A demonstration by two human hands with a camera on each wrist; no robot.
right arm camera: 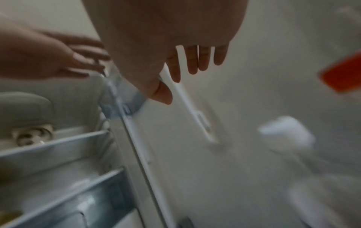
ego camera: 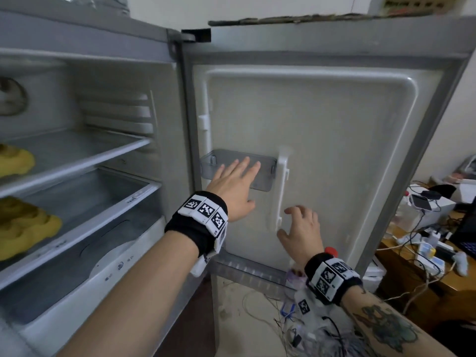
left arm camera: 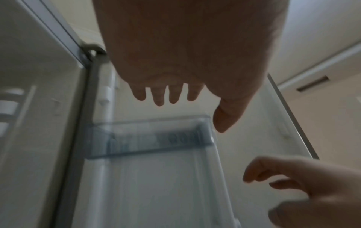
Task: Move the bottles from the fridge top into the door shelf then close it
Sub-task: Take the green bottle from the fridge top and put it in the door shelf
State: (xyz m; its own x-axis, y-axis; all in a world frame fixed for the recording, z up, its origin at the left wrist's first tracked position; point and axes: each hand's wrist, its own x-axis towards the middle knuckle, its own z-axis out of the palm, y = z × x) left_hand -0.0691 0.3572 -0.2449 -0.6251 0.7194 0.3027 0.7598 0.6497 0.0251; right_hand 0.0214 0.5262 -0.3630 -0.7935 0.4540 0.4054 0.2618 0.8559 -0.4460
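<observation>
The fridge door [ego camera: 334, 150] stands wide open on the right. My left hand [ego camera: 231, 184] is stretched out flat with straight fingers in front of the small clear door shelf [ego camera: 265, 182], holding nothing; its wrist view shows the fingers [left arm camera: 158, 95] above the shelf [left arm camera: 148, 138]. My right hand [ego camera: 301, 228] hovers, loosely curled and empty, beside the white vertical rail [ego camera: 282, 186]. A red bottle cap [ego camera: 331, 252] peeks out behind my right wrist at the lower door shelf [ego camera: 247, 271]. The right wrist view shows blurred red [right arm camera: 343, 74] and white [right arm camera: 285, 134] caps. No bottle shows on the fridge top [ego camera: 334, 20].
Yellow items [ego camera: 15, 161] [ego camera: 25, 228] lie on the fridge's inner shelves at left. A cluttered wooden desk [ego camera: 401, 256] with devices and cables stands to the right of the door. Tangled cables [ego camera: 296, 328] and bags lie on the floor below the door.
</observation>
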